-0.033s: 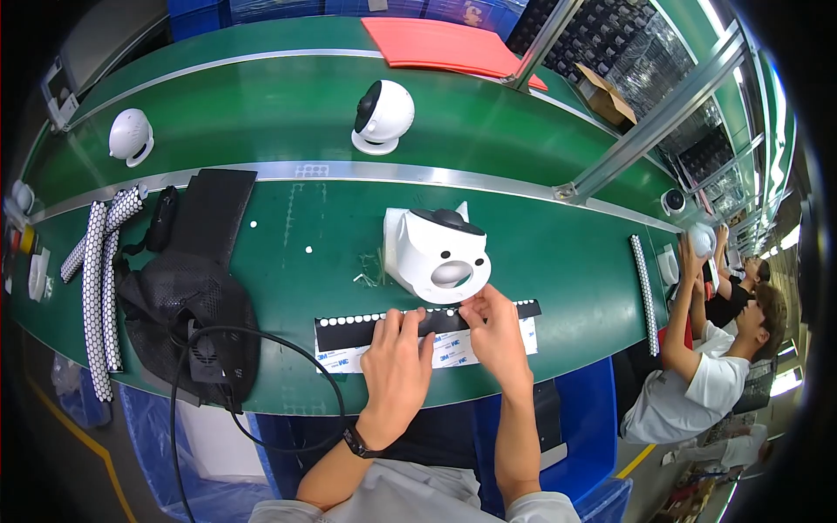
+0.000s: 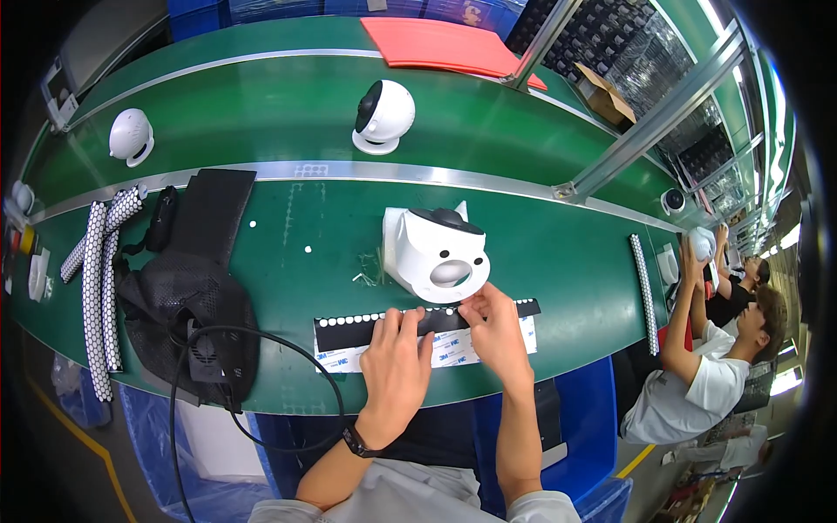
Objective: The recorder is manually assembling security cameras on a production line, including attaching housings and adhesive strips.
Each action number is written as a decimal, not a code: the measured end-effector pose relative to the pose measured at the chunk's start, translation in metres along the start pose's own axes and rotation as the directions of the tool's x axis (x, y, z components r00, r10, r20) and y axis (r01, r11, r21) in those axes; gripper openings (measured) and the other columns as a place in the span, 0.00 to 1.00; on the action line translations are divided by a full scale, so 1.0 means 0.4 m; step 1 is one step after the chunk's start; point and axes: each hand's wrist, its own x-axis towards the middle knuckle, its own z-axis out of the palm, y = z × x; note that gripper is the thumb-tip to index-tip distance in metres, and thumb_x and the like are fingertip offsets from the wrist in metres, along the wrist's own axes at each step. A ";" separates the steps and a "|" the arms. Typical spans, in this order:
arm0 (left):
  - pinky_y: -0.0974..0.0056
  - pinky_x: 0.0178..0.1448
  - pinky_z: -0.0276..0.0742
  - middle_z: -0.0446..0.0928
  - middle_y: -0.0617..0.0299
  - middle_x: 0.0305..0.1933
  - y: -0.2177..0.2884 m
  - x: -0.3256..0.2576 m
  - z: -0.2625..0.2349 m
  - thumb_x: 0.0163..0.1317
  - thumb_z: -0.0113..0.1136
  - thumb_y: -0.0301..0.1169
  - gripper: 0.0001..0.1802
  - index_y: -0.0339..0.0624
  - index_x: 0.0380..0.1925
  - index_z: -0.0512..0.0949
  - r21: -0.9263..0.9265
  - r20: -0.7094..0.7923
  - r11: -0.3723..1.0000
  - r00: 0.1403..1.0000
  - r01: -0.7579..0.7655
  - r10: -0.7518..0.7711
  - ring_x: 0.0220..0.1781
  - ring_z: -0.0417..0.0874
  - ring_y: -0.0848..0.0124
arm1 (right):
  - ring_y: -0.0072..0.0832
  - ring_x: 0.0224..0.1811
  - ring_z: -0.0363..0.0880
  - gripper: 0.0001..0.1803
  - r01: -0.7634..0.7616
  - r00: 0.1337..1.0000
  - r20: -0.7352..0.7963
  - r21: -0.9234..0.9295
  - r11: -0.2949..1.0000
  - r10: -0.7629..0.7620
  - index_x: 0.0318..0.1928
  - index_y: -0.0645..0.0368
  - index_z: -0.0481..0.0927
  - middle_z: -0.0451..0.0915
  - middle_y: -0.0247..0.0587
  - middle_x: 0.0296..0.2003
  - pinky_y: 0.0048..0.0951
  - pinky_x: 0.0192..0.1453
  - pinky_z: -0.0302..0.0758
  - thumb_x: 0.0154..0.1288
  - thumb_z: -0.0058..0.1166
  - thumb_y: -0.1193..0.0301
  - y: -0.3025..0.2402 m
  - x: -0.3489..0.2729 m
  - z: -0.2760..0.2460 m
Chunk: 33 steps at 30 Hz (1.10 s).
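A black strip (image 2: 353,336) with a row of white round stickers along its far edge lies on a white printed backing sheet (image 2: 453,356). My left hand (image 2: 397,362) rests on it, fingers stretched out and pressing it down. To the right, my right hand (image 2: 497,327) has thumb and forefinger pinched together at the strip's far edge; whatever sits between the tips is hidden. Just beyond stands a white animal-shaped housing (image 2: 420,248) with a dark top, two black dots and an oval opening. My right fingertips are close to its lower rim.
To the left lie a black mesh bag (image 2: 183,296), rolls of white-dotted sheet (image 2: 94,296) and a looping black cable (image 2: 340,392). White round cameras (image 2: 384,118) stand on the belt behind a metal rail (image 2: 418,174). A co-worker (image 2: 697,375) sits at right.
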 end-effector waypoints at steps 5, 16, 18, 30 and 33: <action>0.49 0.41 0.81 0.79 0.56 0.44 0.000 0.001 0.003 0.62 0.75 0.27 0.18 0.39 0.51 0.83 0.002 -0.005 1.000 1.000 -0.001 0.001 0.46 0.85 0.53 | 0.33 0.37 0.87 0.05 0.005 1.000 0.030 0.070 0.998 -0.007 0.43 0.73 0.82 0.87 0.50 0.33 0.34 0.46 0.81 0.68 0.59 0.86 0.044 0.018 0.005; 0.51 0.41 0.80 0.79 0.57 0.42 0.000 0.004 0.006 0.61 0.75 0.26 0.17 0.38 0.49 0.83 0.001 -0.007 1.000 1.000 -0.005 0.005 0.44 0.85 0.55 | 0.20 0.41 0.85 0.05 -0.097 0.995 0.042 0.169 0.981 0.091 0.44 0.69 0.79 0.86 0.38 0.36 0.24 0.50 0.80 0.72 0.57 0.88 0.062 0.016 0.000; 0.51 0.41 0.80 0.79 0.57 0.42 -0.001 0.004 0.006 0.61 0.75 0.26 0.17 0.38 0.49 0.83 -0.002 -0.010 1.000 1.000 -0.007 0.007 0.44 0.85 0.55 | 0.20 0.41 0.85 0.04 -0.091 0.996 0.028 0.173 0.981 0.088 0.43 0.69 0.79 0.86 0.38 0.36 0.24 0.49 0.80 0.71 0.58 0.87 0.045 0.013 -0.003; 0.55 0.42 0.81 0.80 0.58 0.42 -0.014 -0.001 0.006 0.59 0.77 0.26 0.20 0.39 0.52 0.85 -0.025 -0.027 0.999 0.999 -0.026 0.025 0.41 0.85 0.58 | 0.19 0.38 0.83 0.07 -0.032 0.998 -0.043 0.333 0.942 0.049 0.46 0.66 0.79 0.84 0.35 0.35 0.23 0.47 0.78 0.71 0.62 0.85 0.051 -0.026 -0.027; 0.60 0.39 0.81 0.80 0.60 0.40 -0.024 0.004 -0.020 0.61 0.77 0.26 0.21 0.38 0.54 0.86 -0.143 0.023 0.989 0.999 0.035 -0.032 0.36 0.84 0.65 | 0.19 0.41 0.83 0.09 0.008 0.998 -0.056 0.376 0.927 0.014 0.49 0.65 0.79 0.84 0.34 0.37 0.22 0.51 0.79 0.71 0.61 0.86 0.021 -0.063 -0.034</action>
